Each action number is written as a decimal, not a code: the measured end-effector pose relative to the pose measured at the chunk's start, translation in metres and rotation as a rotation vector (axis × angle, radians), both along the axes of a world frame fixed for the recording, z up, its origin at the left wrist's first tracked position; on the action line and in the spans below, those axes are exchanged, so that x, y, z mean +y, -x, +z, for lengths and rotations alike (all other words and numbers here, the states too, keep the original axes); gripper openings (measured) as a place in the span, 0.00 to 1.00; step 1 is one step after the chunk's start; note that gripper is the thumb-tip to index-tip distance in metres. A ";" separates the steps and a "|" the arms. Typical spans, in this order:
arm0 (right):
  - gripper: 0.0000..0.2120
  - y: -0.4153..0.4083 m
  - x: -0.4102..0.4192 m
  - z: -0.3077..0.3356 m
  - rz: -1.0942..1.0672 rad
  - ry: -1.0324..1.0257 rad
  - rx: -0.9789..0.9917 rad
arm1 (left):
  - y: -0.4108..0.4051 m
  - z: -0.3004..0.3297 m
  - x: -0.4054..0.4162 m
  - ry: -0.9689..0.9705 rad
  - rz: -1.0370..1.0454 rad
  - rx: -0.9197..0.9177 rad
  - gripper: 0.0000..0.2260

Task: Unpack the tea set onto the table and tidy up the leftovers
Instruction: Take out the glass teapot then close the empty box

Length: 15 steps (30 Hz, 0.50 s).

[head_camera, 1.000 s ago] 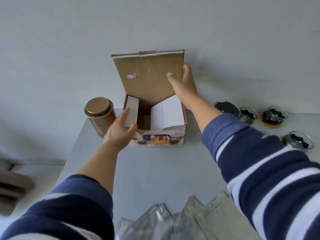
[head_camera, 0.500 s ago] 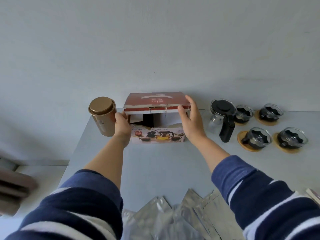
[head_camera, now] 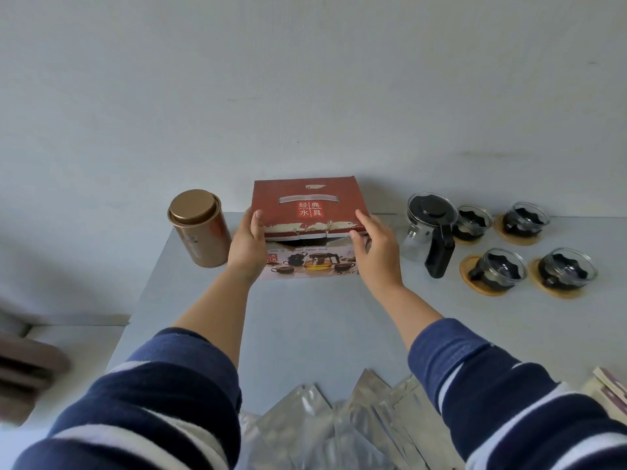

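- Since the last frame the box (head_camera: 307, 228) lid has dropped nearly closed; a thin gap shows at its front edge.
- Your left hand (head_camera: 247, 244) grips the lid's left front corner, thumb on top.
- Your right hand (head_camera: 375, 247) holds the right front corner, fingers lightly curled over the edge.
- Box sits at the table (head_camera: 305, 320) back edge, by the wall.
- Tin (head_camera: 199, 228) just left of it.
- Teapot (head_camera: 429, 232) and four cups (head_camera: 498, 271) on coasters to the right.
- Foil pouches (head_camera: 339, 425) lie near you.

bronze tin (head_camera: 199, 228), paper stack (head_camera: 610, 390), wall (head_camera: 305, 79)
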State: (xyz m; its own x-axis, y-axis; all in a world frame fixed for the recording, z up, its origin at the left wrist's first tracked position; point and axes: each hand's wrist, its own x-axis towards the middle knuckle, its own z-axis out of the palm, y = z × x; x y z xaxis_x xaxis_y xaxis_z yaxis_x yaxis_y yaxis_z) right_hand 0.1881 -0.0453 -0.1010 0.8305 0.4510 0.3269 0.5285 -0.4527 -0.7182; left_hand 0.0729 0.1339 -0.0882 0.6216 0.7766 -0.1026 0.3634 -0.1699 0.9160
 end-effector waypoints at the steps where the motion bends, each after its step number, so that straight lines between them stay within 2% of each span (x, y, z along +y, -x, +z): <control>1: 0.19 0.000 0.000 0.000 -0.002 0.001 -0.002 | -0.001 -0.002 0.000 -0.019 0.002 0.018 0.26; 8: 0.18 0.001 -0.005 -0.008 0.042 0.053 -0.025 | -0.010 -0.011 0.009 -0.110 0.036 0.104 0.24; 15: 0.19 -0.009 -0.002 0.001 0.060 0.118 -0.057 | -0.022 -0.009 0.019 -0.117 0.033 0.180 0.25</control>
State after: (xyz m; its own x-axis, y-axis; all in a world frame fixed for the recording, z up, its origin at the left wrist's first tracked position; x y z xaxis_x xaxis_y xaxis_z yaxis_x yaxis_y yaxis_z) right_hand 0.1967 -0.0476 -0.1004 0.7827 0.5373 0.3143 0.5953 -0.4988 -0.6299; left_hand 0.0945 0.1534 -0.0977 0.5755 0.8093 -0.1175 0.5265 -0.2567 0.8105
